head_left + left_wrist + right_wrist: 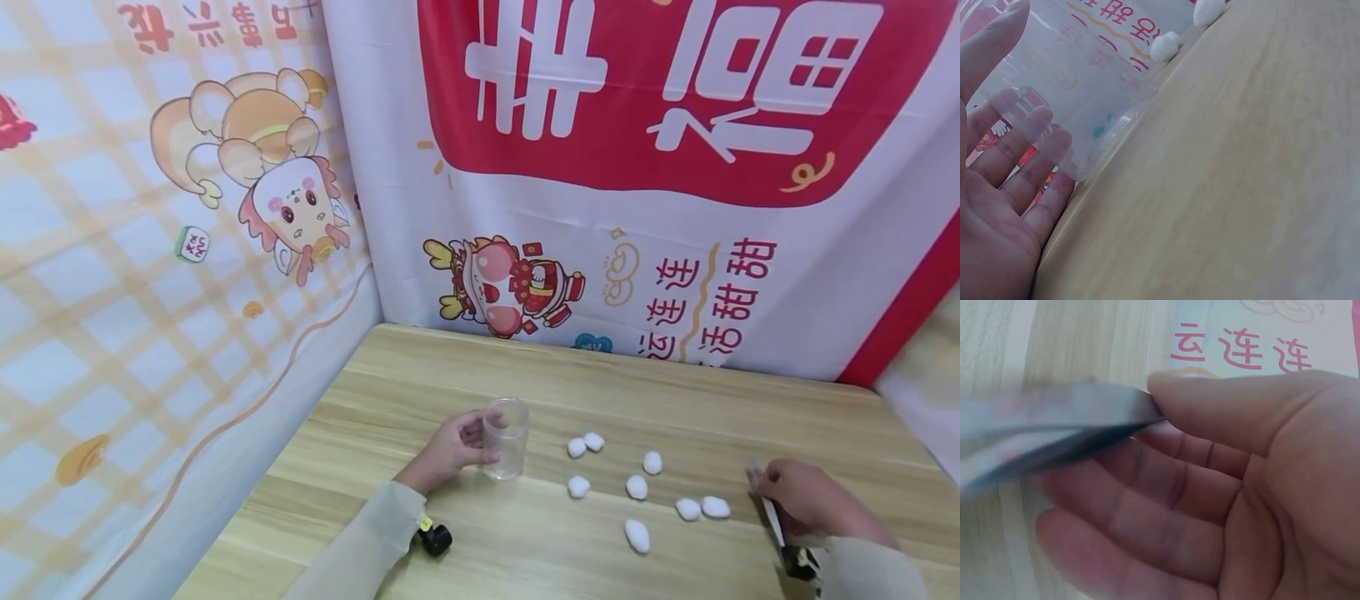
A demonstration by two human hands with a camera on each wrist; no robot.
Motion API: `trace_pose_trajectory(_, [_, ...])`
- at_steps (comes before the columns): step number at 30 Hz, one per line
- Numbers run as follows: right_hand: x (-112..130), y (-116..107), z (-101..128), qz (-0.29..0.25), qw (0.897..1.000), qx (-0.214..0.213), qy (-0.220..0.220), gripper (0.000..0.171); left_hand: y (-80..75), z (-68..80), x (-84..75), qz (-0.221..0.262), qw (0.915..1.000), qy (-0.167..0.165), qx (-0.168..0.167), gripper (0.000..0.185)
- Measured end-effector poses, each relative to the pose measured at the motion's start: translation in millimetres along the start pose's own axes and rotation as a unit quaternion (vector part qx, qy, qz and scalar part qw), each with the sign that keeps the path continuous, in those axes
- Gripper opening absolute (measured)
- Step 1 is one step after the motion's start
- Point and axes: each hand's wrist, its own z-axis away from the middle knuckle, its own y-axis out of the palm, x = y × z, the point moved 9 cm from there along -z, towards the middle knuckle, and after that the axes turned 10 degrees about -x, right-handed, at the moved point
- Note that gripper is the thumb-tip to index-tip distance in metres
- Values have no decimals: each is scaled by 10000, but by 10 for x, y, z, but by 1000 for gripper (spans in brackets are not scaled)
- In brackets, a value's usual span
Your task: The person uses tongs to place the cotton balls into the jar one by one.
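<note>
A clear plastic cup (507,446) stands upright on the table. My left hand (455,450) holds its left side, the thumb in front and the fingers behind; in the left wrist view the fingers (1016,156) show partly through the cup wall (1085,94). Over at the right, my right hand (808,493) grips metal tweezers (772,521). The right wrist view shows the thumb on the joined end of the tweezers (1085,406), blurred, with the two arms apart. Several white cotton balls (637,487) lie scattered between the hands, none touched by either.
The wooden table (420,367) meets a printed cloth wall (405,208) at the back and another (247,350) on the left. A small black camera (435,538) sits on the left wrist, and another (799,563) on the right.
</note>
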Motion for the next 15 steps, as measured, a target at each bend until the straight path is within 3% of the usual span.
trace_pose_trajectory(7, [21, -65, -27, -332, 9988, -322, -143, 25, 1, 21, -55, 25, 10000, -44, -33, 66])
trace_pose_trajectory(12, [37, -92, -48, -579, 9975, -363, -163, 40, 40, 65, -221, 71, 9999, -143, 46, 65])
trace_pose_trajectory(15, [65, -91, -60, -756, 9968, -237, -129, 46, 37, 59, -219, 47, 9998, -164, 47, 65])
